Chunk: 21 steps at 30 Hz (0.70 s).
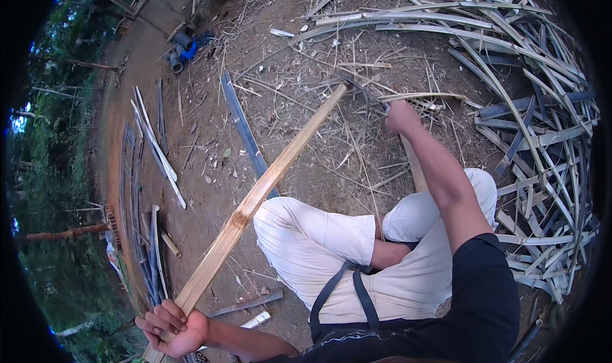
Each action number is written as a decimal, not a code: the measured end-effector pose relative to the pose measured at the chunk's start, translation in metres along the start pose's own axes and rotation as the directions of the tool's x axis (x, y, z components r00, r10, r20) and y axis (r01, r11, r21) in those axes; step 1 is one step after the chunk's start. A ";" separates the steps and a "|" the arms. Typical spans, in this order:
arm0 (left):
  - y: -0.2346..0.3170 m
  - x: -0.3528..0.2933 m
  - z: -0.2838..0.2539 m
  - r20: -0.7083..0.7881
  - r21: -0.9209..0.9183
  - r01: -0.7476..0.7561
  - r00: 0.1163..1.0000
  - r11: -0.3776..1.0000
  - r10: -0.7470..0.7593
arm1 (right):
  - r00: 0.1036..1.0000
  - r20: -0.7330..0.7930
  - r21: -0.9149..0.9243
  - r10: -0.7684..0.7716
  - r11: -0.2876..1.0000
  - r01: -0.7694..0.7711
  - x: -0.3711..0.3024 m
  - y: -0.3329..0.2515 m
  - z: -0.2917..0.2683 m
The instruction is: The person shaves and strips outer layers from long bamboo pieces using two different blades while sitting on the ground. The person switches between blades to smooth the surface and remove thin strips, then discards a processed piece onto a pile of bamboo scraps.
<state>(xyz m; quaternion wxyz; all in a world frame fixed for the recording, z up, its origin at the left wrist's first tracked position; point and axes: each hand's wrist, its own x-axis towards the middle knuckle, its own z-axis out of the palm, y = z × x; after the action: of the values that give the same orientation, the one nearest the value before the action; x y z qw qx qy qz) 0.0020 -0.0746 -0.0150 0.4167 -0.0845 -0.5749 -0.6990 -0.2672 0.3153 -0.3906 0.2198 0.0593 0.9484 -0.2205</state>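
Note:
A long split bamboo slat [280, 164] slants across my view, its pale inner face up and a brown node near the middle. My left hand [175, 328] is closed around its near end at the lower left. The slat passes over my bent left knee. Out at its far end, my right hand [401, 117] grips a dark-bladed knife [364, 91] by a handle mostly hidden in the fist. The blade lies across or against the slat's tip; whether it bites into the wood I cannot tell. A thin pale strip [427, 96] runs just above my right hand.
A large heap of split bamboo strips [542, 133] curves along the right side. Dark slats [245, 124] and white strips [156, 146] lie on the ground to the left. Shavings litter the dirt around the knife. Grey tubes and a blue item [189, 50] sit at the far left.

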 end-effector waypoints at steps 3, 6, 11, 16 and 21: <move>0.000 0.001 -0.001 0.007 0.015 -0.032 0.999 0.999 0.032 | 0.999 0.022 0.003 -0.039 0.999 0.039 0.002 0.009 0.008; 0.004 -0.003 -0.006 -0.136 0.046 -0.060 0.988 0.997 0.066 | 0.981 0.002 -0.003 -0.192 0.981 0.192 -0.036 -0.010 -0.004; -0.006 -0.006 -0.014 -0.269 0.017 0.003 0.963 1.000 0.002 | 0.939 -0.031 0.094 -0.343 0.934 0.344 -0.078 -0.042 0.007; -0.020 -0.005 -0.020 -0.516 0.039 0.032 0.856 0.999 -0.008 | 0.997 -0.076 0.214 -0.027 0.976 0.042 -0.027 -0.010 0.029; -0.019 -0.004 -0.030 -0.582 0.038 0.069 0.812 0.997 -0.034 | 0.987 -0.072 0.012 -0.143 0.990 0.144 -0.041 -0.023 0.015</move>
<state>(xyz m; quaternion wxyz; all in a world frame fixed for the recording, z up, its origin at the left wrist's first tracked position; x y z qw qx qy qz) 0.0022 -0.0991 -0.0407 0.5555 0.1603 -0.4421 -0.6858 -0.2297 0.2876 -0.3757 0.1692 0.0006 0.9555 -0.2416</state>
